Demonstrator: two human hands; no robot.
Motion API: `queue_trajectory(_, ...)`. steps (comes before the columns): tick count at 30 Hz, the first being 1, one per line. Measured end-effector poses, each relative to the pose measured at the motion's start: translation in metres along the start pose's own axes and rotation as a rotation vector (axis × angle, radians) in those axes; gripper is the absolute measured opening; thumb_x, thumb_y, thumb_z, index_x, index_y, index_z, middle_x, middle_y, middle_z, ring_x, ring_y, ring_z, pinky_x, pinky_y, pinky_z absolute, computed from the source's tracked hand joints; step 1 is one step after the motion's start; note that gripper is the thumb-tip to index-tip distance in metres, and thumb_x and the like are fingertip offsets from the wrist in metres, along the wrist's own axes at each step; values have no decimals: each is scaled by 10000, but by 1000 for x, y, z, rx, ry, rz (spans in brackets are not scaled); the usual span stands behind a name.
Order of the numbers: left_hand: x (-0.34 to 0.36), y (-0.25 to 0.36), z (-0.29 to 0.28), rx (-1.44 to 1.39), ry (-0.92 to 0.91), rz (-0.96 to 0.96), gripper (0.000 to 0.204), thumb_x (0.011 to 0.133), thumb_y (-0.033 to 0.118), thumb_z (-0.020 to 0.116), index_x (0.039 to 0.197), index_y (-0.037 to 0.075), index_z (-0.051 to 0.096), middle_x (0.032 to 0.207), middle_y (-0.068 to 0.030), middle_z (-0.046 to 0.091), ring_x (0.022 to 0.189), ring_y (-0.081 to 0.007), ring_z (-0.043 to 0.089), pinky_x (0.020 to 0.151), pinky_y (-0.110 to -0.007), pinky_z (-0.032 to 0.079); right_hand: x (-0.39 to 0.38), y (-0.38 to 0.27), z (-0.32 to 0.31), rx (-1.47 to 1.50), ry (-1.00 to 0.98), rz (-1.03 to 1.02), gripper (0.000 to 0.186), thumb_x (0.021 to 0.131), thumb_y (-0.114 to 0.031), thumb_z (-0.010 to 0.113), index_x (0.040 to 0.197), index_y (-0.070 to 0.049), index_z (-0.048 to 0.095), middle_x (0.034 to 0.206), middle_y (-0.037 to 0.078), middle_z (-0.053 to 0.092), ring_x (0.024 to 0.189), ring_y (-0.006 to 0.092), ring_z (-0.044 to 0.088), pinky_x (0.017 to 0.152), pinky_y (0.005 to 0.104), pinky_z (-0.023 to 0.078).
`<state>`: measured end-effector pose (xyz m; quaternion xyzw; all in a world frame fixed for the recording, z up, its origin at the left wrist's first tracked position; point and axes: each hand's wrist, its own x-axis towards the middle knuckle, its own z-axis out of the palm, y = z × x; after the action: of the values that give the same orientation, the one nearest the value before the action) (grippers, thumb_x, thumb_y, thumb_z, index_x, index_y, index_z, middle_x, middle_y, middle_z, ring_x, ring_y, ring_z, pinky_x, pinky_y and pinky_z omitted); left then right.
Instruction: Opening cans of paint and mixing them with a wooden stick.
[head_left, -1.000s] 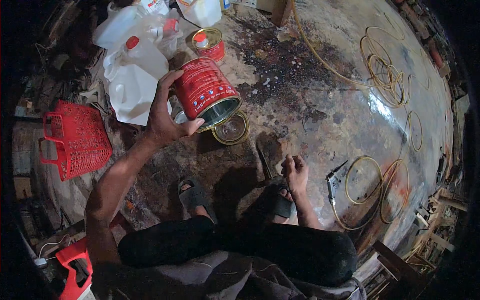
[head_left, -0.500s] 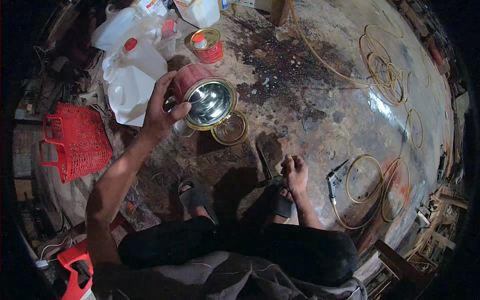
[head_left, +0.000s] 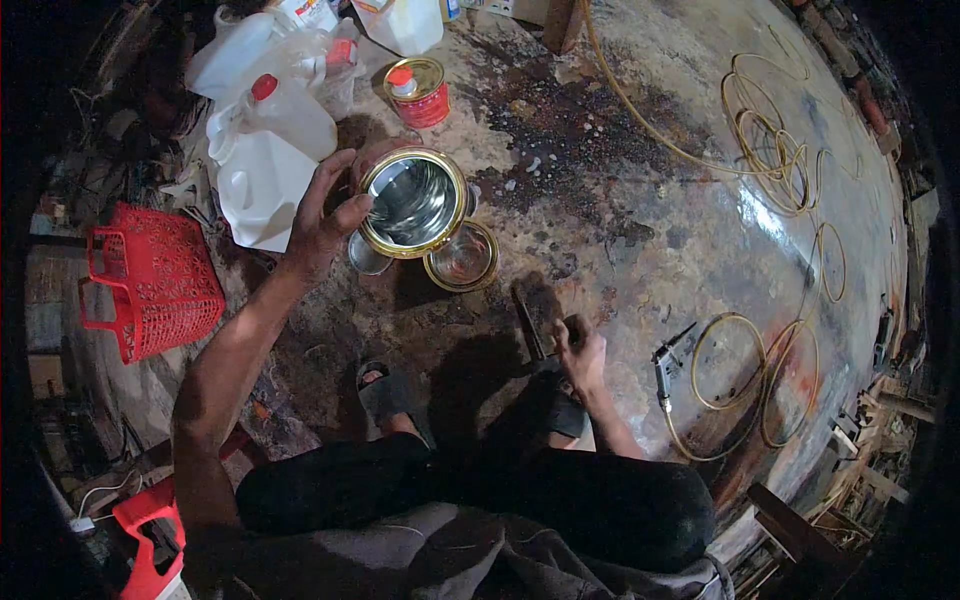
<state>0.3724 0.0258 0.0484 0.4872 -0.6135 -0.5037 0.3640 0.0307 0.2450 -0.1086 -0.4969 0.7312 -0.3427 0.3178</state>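
Observation:
My left hand [head_left: 325,220] is wrapped round the side of a red-sided tin can [head_left: 420,240], its open mouth tilted toward me and its bare metal inside shining. Below the can, a round clear-looking lid or dish with a gold rim [head_left: 462,258] lies on the floor. A smaller round metal piece [head_left: 368,256] shows beside it, partly covered by the can. My right hand [head_left: 582,355] hovers over the floor with curled fingers; whether anything small is between them is hidden. Next to it lies a dark tool with a straight handle [head_left: 527,322], possibly a hammer.
White plastic jugs [head_left: 265,185] and a red tin with an orange cap [head_left: 417,95] stand at the far left. A red plastic basket [head_left: 165,285] sits at left. On the right lie an air blow gun [head_left: 664,375] and its coiled yellow hose [head_left: 775,160]. A red-handled saw [head_left: 150,530] is at lower left.
The can in my left hand has tipped further toward me, so its mouth faces up more squarely. My right hand has shifted slightly left, and its fingers have turned.

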Motion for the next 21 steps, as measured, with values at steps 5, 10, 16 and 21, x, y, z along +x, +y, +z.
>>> queue_trajectory(5,-1,1,4,-177,-11,-62,747,844,359,682,1420,-6,377,1365,-136,471,1289,-228,428,1103,-371,319,-4,0,6,-80,-131,38,219,912,-204,653,893,12,626,727,220,612,635,295,637,623,376,497)
queue_trajectory(10,-3,2,3,-189,-29,-90,718,855,356,673,1407,-3,388,1355,-122,477,1284,-220,431,1101,-371,323,-5,1,6,-50,-112,21,255,909,-237,663,878,11,613,718,228,597,608,340,588,610,377,487)
queue_trajectory(16,0,-4,0,-174,-28,-120,758,841,428,669,1412,9,400,1357,-113,479,1272,-213,440,1094,-377,330,-5,-1,4,-42,-80,12,282,915,-266,659,866,7,610,689,209,575,579,294,559,589,382,474)
queue_trajectory(21,4,-8,-3,-281,4,-190,705,846,445,667,1376,27,462,1277,-73,531,1172,-178,490,996,-327,393,-5,-2,6,-19,-82,29,291,915,-273,658,856,6,604,681,204,562,577,294,550,581,380,467)
